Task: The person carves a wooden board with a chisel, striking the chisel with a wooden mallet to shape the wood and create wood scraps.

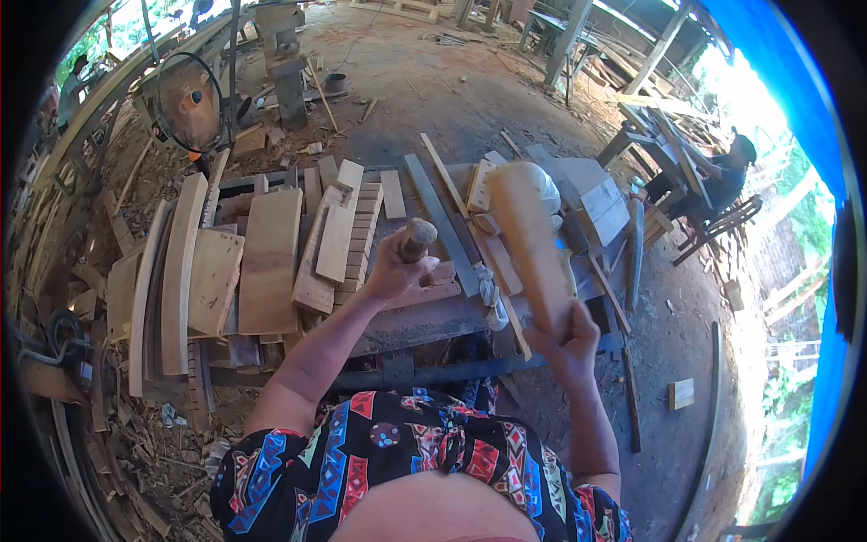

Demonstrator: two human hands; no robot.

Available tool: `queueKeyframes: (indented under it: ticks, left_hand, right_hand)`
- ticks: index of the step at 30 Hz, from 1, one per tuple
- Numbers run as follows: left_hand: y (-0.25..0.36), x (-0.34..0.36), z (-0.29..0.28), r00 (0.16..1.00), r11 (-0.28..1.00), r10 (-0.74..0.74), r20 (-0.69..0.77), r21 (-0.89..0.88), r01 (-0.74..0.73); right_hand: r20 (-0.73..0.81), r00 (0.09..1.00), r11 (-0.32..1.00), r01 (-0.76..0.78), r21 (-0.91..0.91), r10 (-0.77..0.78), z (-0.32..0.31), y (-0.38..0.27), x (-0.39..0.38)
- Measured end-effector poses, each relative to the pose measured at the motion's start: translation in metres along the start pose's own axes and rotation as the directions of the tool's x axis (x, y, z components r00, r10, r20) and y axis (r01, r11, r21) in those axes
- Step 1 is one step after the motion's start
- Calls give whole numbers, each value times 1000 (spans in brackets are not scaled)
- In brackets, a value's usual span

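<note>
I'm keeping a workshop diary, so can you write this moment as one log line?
left hand: grips wooden handle | right hand: holds wooden bat, blurred | bench: wood pieces on top

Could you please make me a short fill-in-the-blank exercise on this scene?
1. The right hand is closed around a club made of ____.
2. The stick is held in the ____ hand.
3. The tarp along the picture's right edge is coloured ____.
4. The small block on the floor lies to the ____ of the right hand.

Missing words: wood; left; blue; right.
</note>
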State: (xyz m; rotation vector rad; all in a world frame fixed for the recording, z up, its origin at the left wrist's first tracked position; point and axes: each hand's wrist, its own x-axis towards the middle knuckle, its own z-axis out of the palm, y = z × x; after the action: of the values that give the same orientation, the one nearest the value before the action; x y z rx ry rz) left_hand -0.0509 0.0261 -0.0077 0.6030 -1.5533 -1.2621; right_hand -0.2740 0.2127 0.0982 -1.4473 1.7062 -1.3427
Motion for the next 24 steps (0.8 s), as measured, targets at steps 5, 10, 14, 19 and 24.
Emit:
queueKeyframes:
  ticks: [5,10,14,19,24]
  left_hand:
    - [22,-1,20,999,1000,-19,37,6,18]
    - [4,-6,17,997,989,-67,50,-127,73]
    - [0,-2,14,999,999,-29,16,35,28]
    - [-8,0,24,998,970,-41,57,-236,53]
    - [-3,-5,10,999,998,-47,-24,-50,45]
  right_hand:
    - [-196,934,908,342,242,-299,3,-31,2]
    - [311,950,919,129,-372,-7,-1,-21,13]
    - [96,993,956,38,292,-69,-6,-66,14]
    - [334,941,885,116,-450,47,12,-2,12]
    - [274,950,982,-112,-154,151,21,22,10]
